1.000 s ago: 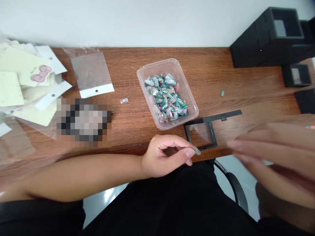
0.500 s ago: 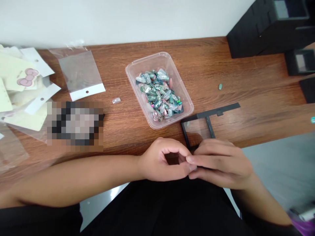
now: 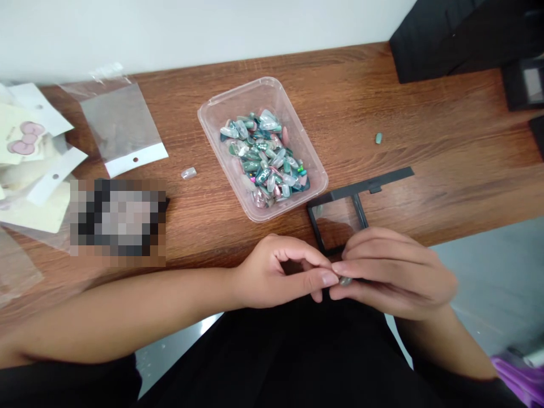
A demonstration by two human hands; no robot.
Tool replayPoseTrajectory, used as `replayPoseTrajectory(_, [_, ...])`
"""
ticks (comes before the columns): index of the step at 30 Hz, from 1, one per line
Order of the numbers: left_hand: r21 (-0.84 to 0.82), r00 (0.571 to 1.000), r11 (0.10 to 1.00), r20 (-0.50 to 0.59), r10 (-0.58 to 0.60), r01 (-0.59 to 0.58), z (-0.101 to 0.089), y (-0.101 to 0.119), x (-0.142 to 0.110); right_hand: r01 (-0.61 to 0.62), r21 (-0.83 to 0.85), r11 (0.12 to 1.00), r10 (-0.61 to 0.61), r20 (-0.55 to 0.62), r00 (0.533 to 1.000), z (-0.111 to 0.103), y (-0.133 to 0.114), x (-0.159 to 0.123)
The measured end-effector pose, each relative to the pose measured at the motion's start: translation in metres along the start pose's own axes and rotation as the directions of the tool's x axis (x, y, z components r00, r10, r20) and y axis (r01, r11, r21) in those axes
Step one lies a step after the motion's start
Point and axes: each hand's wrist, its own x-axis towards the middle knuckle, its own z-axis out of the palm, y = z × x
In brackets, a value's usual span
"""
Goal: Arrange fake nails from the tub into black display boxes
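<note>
Brown wooden tabletop (image 3: 352,107): open clear plastic tub (image 3: 238,106) midway, black window frame (image 3: 361,211) just beside
Press-on nails: pale nail (image 3: 188,173) left of tub, green nail (image 3: 378,138) right
Left end: clear header bag (image 3: 121,122), bagged cards (image 3: 46,216), pixelated black-edged item (image 3: 123,216)
Far right: black boxes (image 3: 454,42)

We record plain black clothing throughout. The left sleeve (image 3: 70,385) is dark, matt and loosely cut, with a wide opening that leaves the left forearm (image 3: 127,320) bare. The right sleeve (image 3: 463,388) matches it in colour; we see only a portion at the lower edge, below the bare right forearm (image 3: 461,343). Both the left hand (image 3: 272,277) and the right hand (image 3: 395,277) are bare. Over the lap we note black fabric (image 3: 280,362); its seams are indistinct.
</note>
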Motion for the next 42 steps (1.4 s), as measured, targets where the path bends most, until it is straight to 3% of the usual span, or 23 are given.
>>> replayPoseTrajectory(7, [0.083, 0.996, 0.993, 0.008, 0.086, -0.086, -0.002, 0.0, 0.002, 0.011, 0.101, 0.995, 0.001, -0.117, 0.993, -0.015, -0.007, 0.011])
replayPoseTrajectory(14, [0.112, 0.994, 0.988, 0.03, 0.105, -0.108, -0.002, 0.001, 0.003, -0.062, 0.314, 0.947, 0.125, -0.185, 0.975, -0.013, -0.009, 0.006])
replayPoseTrajectory(19, [0.139, 0.997, 0.987, 0.037, 0.075, -0.079, -0.002, 0.002, 0.003, -0.022, 0.384, 0.923, 0.106, -0.199, 0.974, -0.01, -0.006, 0.001])
replayPoseTrajectory(21, [0.155, 0.996, 0.985, 0.046, 0.07, -0.077, -0.003, 0.002, 0.003, -0.017, 0.333, 0.943, 0.085, -0.191, 0.978, -0.01, -0.004, 0.001])
replayPoseTrajectory(23, [0.219, 0.99, 0.966, 0.068, 0.126, -0.138, -0.003, 0.001, 0.003, -0.006, 0.131, 0.991, 0.03, -0.182, 0.983, -0.01, 0.0, -0.001])
replayPoseTrajectory(25, [0.409, 0.964, 0.873, 0.088, 0.252, -0.266, -0.004, -0.002, 0.001, -0.015, -0.171, 0.985, -0.019, -0.195, 0.981, -0.011, 0.006, -0.007])
replayPoseTrajectory(28, [0.788, 0.909, 0.498, 0.18, 0.376, -0.362, -0.003, -0.009, -0.005, -0.15, -0.446, 0.882, 0.038, -0.252, 0.967, -0.009, 0.02, -0.021])
replayPoseTrajectory(31, [0.943, 0.926, 0.105, 0.284, 0.249, -0.317, -0.001, -0.014, -0.012, -0.262, -0.581, 0.771, 0.171, -0.208, 0.963, -0.005, 0.029, -0.032])
replayPoseTrajectory(33, [0.947, 0.934, -0.064, 0.321, 0.157, -0.315, 0.001, -0.017, -0.014, -0.291, -0.648, 0.704, 0.255, -0.152, 0.955, -0.003, 0.03, -0.032])
replayPoseTrajectory(36, [0.917, 0.92, -0.178, 0.378, 0.103, -0.356, 0.003, -0.019, -0.013, -0.366, -0.645, 0.67, 0.362, -0.147, 0.921, -0.001, 0.027, -0.022])
replayPoseTrajectory(42, [0.899, 0.915, -0.243, 0.394, 0.085, -0.365, 0.005, -0.022, -0.012, -0.524, -0.44, 0.729, 0.54, -0.1, 0.836, -0.003, 0.026, -0.01])
